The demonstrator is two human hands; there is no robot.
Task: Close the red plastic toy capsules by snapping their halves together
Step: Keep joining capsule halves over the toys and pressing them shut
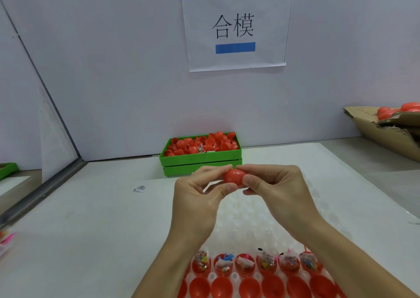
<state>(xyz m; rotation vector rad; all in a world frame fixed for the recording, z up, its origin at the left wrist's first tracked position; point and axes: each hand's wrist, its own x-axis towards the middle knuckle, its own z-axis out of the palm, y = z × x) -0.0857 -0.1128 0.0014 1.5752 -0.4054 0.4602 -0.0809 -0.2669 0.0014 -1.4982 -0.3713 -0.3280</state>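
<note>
Nearest tray (234, 276): I see red halves in rows, the back row holding wrapped toys.
Capsule (234, 176): raised above the surface (91, 218), between both hands.
Left hand (200, 197): grip pinches its left end.
Right hand (275, 190): grip pinches its right end.
Green bin (200, 161): behind, full of red halves.

Factory packing station | wall sign (236, 25) labels the step | green bin (201, 159) of red shells | partitioned white bench (79, 218)
</note>
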